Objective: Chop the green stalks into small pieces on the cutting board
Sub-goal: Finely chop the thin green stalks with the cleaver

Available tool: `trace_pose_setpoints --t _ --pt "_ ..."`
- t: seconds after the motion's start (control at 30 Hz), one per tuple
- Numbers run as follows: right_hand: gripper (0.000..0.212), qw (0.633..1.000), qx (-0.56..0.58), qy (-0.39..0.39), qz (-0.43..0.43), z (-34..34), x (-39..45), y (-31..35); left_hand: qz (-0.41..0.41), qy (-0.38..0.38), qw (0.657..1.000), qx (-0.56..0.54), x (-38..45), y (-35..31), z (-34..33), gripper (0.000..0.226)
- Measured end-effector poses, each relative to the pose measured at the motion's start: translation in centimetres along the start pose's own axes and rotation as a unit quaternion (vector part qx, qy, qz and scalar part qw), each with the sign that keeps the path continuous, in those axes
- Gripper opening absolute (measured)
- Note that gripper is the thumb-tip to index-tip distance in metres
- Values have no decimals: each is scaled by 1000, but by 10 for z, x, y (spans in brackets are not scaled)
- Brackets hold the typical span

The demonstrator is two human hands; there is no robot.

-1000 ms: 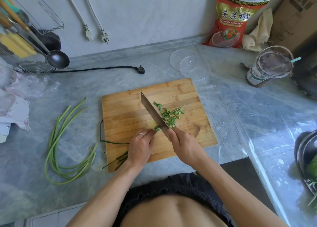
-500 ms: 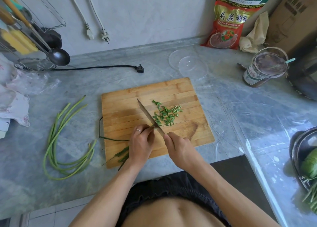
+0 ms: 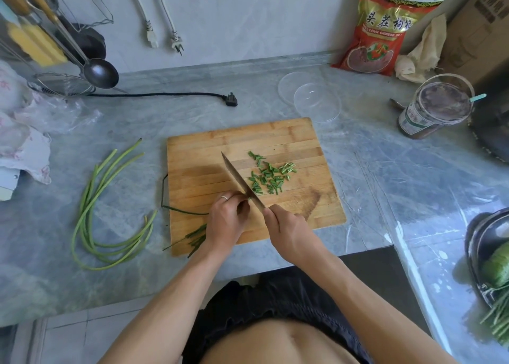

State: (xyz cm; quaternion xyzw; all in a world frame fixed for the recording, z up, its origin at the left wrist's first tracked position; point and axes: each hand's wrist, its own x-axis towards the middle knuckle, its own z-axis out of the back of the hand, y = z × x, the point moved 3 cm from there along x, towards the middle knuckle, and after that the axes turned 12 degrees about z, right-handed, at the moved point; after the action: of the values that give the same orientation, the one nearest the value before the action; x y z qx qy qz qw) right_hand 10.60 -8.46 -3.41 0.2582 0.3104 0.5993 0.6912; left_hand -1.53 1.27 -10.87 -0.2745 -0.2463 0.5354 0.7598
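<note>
Two bare hands meet over our wooden cutting board, which lies flat on the grey marbled tabletop. Our right hand has its grip curled round the handle of the knife; the blade runs away from us toward the far left and slants down onto the board. Our left hand, a ring on one finger, is curled with knuckles against the blade's left face, its grip pinching down a bundle of green stalks. The stalk ends trail from under that hand across the board's near-left corner and just past its edge; one thin strand loops off the left side. To the right of the blade sits a loose scatter of chopped pieces near the board's middle.

More uncut stalks lie in a long curved bunch on the tabletop, well to the left of the board. Beyond the board's far right corner rest two clear plastic lids. A red snack bag leans on the wall, and a lidded jar stands near it on the right.
</note>
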Motion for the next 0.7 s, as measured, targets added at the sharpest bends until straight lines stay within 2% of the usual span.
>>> trace_pose_setpoints --t 0.2,0.37,0.43,0.57,0.7 --pt "33 998 -63 22 -6 -6 0 3 -4 -1 1000 13 -3 -1 -1 10" --pt "32 998 -63 12 -2 -10 4 2 -9 -10 1000 9 -3 -2 -2 10" --pt "33 998 -68 12 -9 -14 10 1 -6 -8 1000 5 -3 -2 -2 19" --pt "32 999 -51 5 -8 -23 31 2 15 -29 999 17 -8 -4 -4 13" --pt "33 999 -32 5 -23 -19 16 -12 24 -23 999 26 -10 -7 -7 9"
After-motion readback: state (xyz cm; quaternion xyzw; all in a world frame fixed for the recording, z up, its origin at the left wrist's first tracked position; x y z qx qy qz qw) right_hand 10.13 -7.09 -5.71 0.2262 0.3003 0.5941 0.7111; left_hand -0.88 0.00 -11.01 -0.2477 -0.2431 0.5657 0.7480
